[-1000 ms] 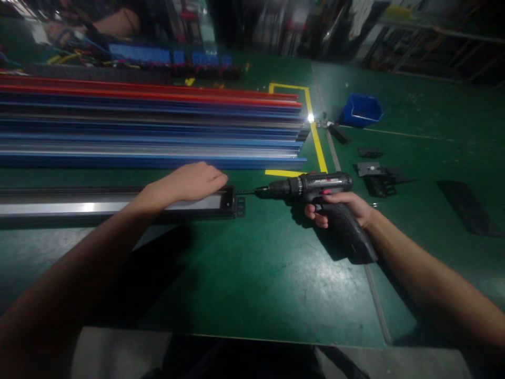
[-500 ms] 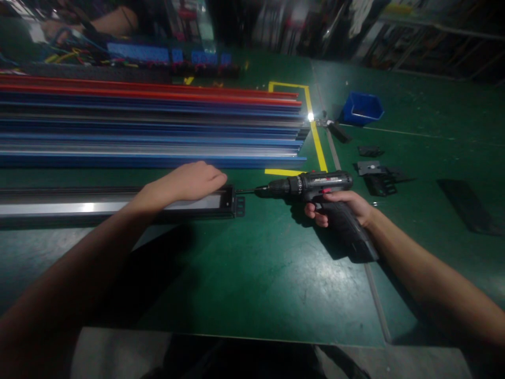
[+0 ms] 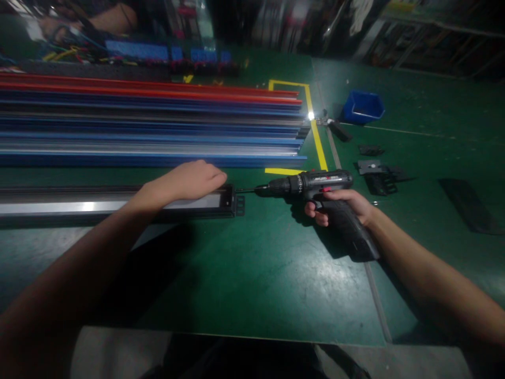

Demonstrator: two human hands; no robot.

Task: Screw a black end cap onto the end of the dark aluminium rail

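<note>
A long black rail with a pale strip inside (image 3: 79,205) lies across the green table (image 3: 256,273), ending in a black end bracket (image 3: 236,202). My left hand (image 3: 189,180) presses down on the rail's right end, fingers curled over its far edge. My right hand (image 3: 343,206) grips the handle of a black cordless drill (image 3: 315,185), held level. The drill's bit (image 3: 245,190) touches the end bracket.
Several long blue, red and grey profiles (image 3: 150,123) are stacked behind the rail. Yellow floor-style tape (image 3: 315,131) marks the table. A blue bin (image 3: 362,108) and black metal plates (image 3: 376,176) lie to the right. Another person's arm (image 3: 110,21) shows at the far back.
</note>
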